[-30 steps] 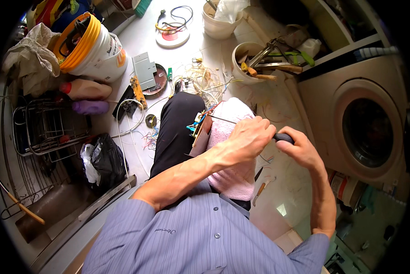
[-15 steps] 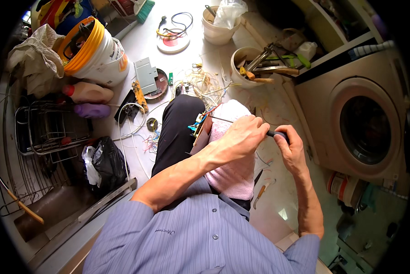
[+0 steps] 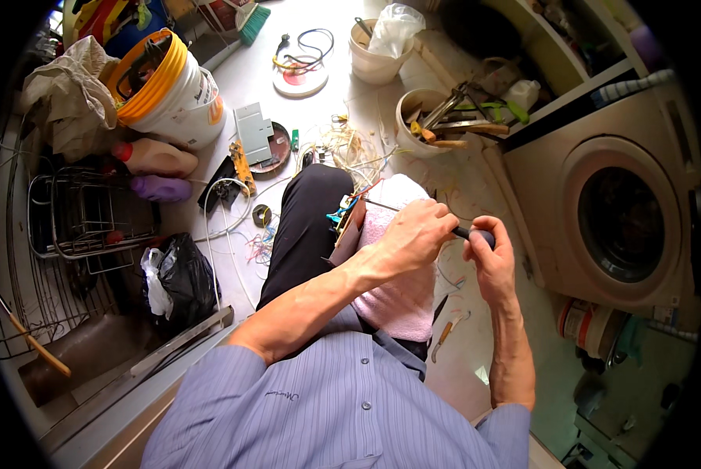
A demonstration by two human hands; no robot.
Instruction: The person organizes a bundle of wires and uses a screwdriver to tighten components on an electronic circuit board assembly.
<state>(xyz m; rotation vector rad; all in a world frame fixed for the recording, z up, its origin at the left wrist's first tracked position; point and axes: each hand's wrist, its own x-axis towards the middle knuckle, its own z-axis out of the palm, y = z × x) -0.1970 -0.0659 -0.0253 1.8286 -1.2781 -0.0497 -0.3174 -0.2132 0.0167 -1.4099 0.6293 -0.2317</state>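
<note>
Blue-grey striped shirt [image 3: 319, 399]: nearest. Right hand [image 3: 494, 252]: sits further inward than one second ago, forearm steeper, fingers turned more upright; wraps closed around the black handle of a thin-shafted tool [image 3: 461, 232], dark butt end showing. Left hand [image 3: 417, 230]: little changed since then; curls narrow over the tool's shaft, just ahead of the handle. Circuit board [image 3: 350, 228]: same place on the lap, upright between left knee and towel. Shaft: reaches the board's upper end; tip contact too small to tell.

Materials, outward. Pink towel [image 3: 393, 293]: soft, looped pile, draped over right thigh. Trousers [image 3: 307, 219]: smooth, black. Board: flat, brown, with blue and red wires at its upper end. Beyond the knees, wire tangle [image 3: 349, 148]: thin, pale, loosely snarled. Grey metal plate [image 3: 250, 134]: stepped outline, overlaps a round dish [image 3: 275, 160].

Edges and room. Right of towel: pale floor [image 3: 475, 344] gives the right forearm space, with a wooden-handled knife [image 3: 444, 338] near the towel's edge. Further right: bounded by washing machine [image 3: 540, 176], boxy, round-doored. Left: tighter, with black plastic bag [image 3: 190, 273] and looped white cable [image 3: 211, 254]. Ahead: tool-filled tub [image 3: 407, 134], then coiled cord [image 3: 319, 47] on a white disc [image 3: 313, 84].
</note>
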